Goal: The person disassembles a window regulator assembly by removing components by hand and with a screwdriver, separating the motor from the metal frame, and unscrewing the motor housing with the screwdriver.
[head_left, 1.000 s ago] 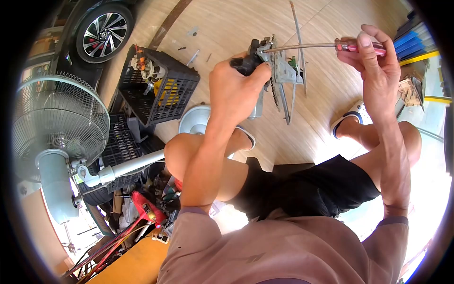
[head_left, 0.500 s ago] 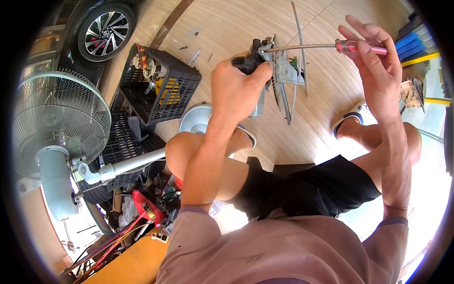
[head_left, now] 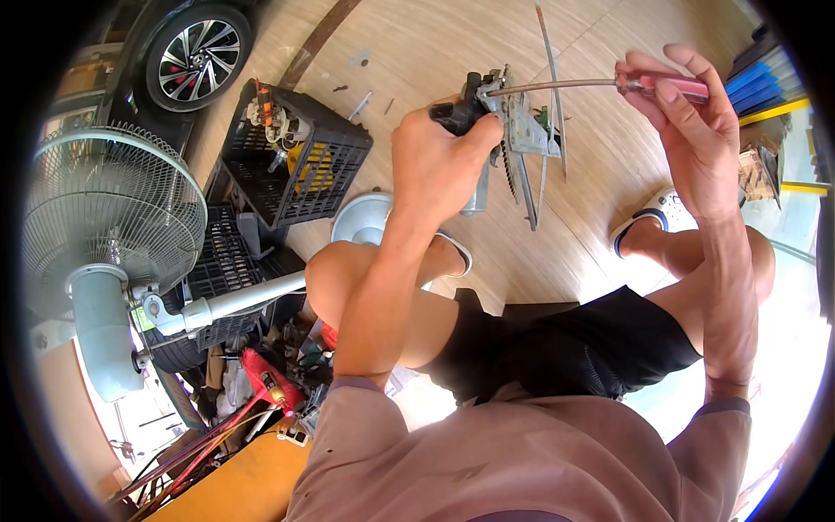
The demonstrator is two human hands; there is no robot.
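Note:
My left hand (head_left: 442, 161) is wrapped around the black handle (head_left: 454, 115) of what looks like a circular saw, its toothed blade (head_left: 510, 170) seen edge-on. A grey metal plate (head_left: 526, 132) and long metal strips stand on the saw's right side. My right hand (head_left: 696, 139) grips a screwdriver by its clear red handle (head_left: 665, 85), thumb and fingers around it. The screwdriver's shaft (head_left: 561, 85) runs left, nearly level, and its tip meets the metal part at the top of the saw. The exact point of contact is too small to make out.
A black crate (head_left: 326, 165) with tools in it stands to the left on the wood-look floor (head_left: 417, 52). Nearer are a standing fan (head_left: 109, 217) and a cluttered heap of parts. A car wheel (head_left: 196, 63) shows at upper left, blue items (head_left: 755, 85) at far right.
The fingers of my right hand have shifted around the screwdriver handle, and the hand sits slightly lower. The handle appears turned. My left hand and the saw have barely moved.

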